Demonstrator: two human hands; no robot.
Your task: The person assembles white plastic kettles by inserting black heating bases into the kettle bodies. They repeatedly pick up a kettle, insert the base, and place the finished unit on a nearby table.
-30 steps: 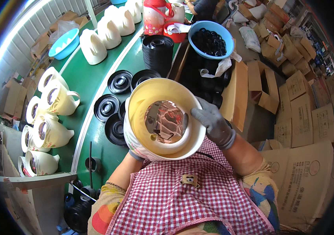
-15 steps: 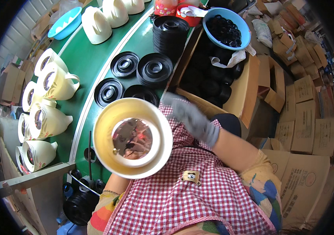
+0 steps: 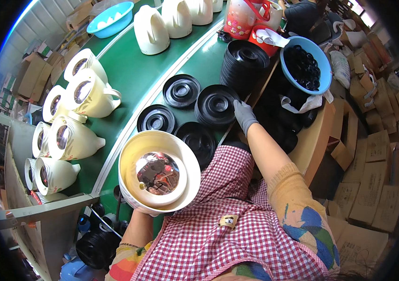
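Observation:
My left forearm leads up beneath a cream thermos jug point(image 3: 193, 171), and the little of my left hand point(image 3: 149, 213) that shows is under it. The jug's round open end faces up, with a mirrored disc inside a white ring. My right hand point(image 3: 245, 116), in a grey glove, reaches forward to a short stack of black round plastic bases point(image 3: 214, 105). Its fingers are pressed together at the right rim of the top one; the fingertips are partly hidden. Near that stack lie other black bases point(image 3: 181, 90), point(image 3: 156, 120), point(image 3: 195, 140), and a tall stack point(image 3: 242, 65) stands behind.
Several cream jugs point(image 3: 75, 136) stand on the left of the green conveyor point(image 3: 136, 70), more point(image 3: 151, 33) at the far end. At right, a cardboard box point(image 3: 308, 154) holds black parts, with a blue basin point(image 3: 329, 77) of black rings over it. Red flowered flasks point(image 3: 239, 21) stand behind.
My right hand has moved forward from beside my apron to the rim of the black stack. The jug stays in my left hand, slightly lower. The view has shifted, so the conveyor appears further right.

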